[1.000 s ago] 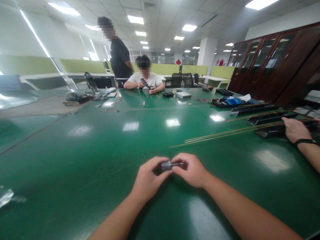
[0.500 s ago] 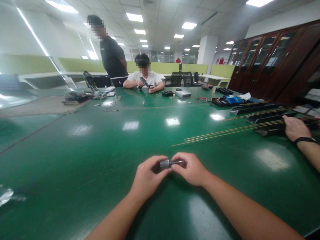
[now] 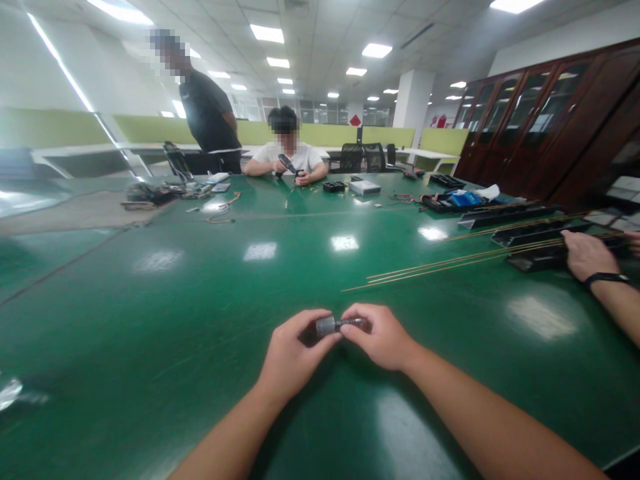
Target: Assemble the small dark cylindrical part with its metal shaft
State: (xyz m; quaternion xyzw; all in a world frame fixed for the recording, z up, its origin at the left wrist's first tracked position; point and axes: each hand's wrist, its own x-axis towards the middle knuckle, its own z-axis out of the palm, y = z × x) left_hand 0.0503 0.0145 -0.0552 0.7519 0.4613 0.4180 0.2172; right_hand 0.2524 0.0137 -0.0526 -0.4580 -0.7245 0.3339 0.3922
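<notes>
Over the near middle of the green table, both my hands hold one small metal part. One end is a grey cylinder (image 3: 326, 326); a thin, dark, ridged shaft (image 3: 352, 322) runs from it to the right. My left hand (image 3: 289, 355) grips the cylinder between thumb and fingers. The shaft lies between the thumb and fingers of my right hand (image 3: 384, 339), which hide part of its far end. The two hands' fingertips nearly meet. The part lies roughly level, and its exact kind is unclear.
Long thin brass-coloured rods (image 3: 425, 265) reach in from the right, across black channel pieces (image 3: 537, 257). Another person's hand (image 3: 590, 257) rests there. Across the green table (image 3: 200, 347), a seated person (image 3: 287, 157) holds a tool, and someone stands behind. A shiny object (image 3: 10, 393) lies at left.
My hands and the metal part have shifted very slightly left, with the same hold. The standing person has moved left, and more of a second hand shows at the far right edge.
</notes>
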